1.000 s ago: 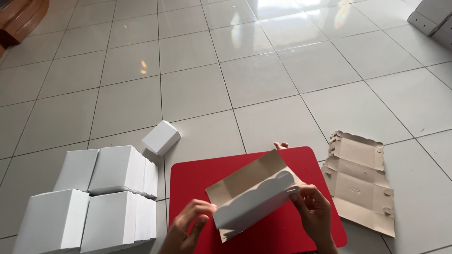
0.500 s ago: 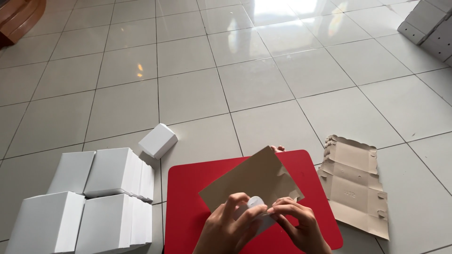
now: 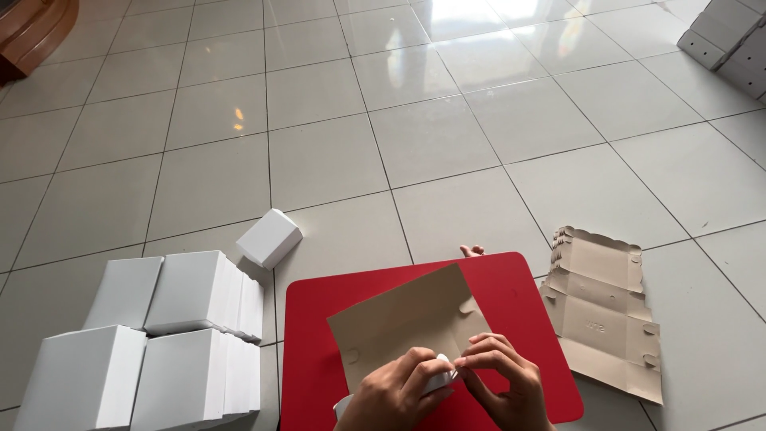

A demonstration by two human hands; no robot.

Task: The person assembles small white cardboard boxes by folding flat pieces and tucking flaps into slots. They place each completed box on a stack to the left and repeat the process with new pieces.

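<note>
Over the red rounded-corner mat (image 3: 319, 375) on the pale glossy tiled floor (image 3: 335, 160), we hold a partly folded brown cardboard box blank (image 3: 403, 319), its grey-brown inside face tilted up and away from us. Our left hand (image 3: 395, 391) and right hand (image 3: 503, 379) meet at its near edge, fingertips of both pinched on a small white-faced flap (image 3: 441, 373) at the lower right of the panel; both hands are closed on the card, neither is free. To do this fold well, we judge that the crease should be pressed along its scored line with the thumbs close together, keeping the big panel steady so the tab meets its slot squarely and does not tear. The blank lies directly beyond and above our fingers, touching them, over the middle of the mat. Just to the right of the mat lies a stack of flat brown scallop-edged box blanks (image 3: 602, 311). To the left stand several finished white cardboard boxes (image 3: 159, 343), and one small white box (image 3: 270, 237) lies tilted apart from them, near the mat's far left corner.
</note>
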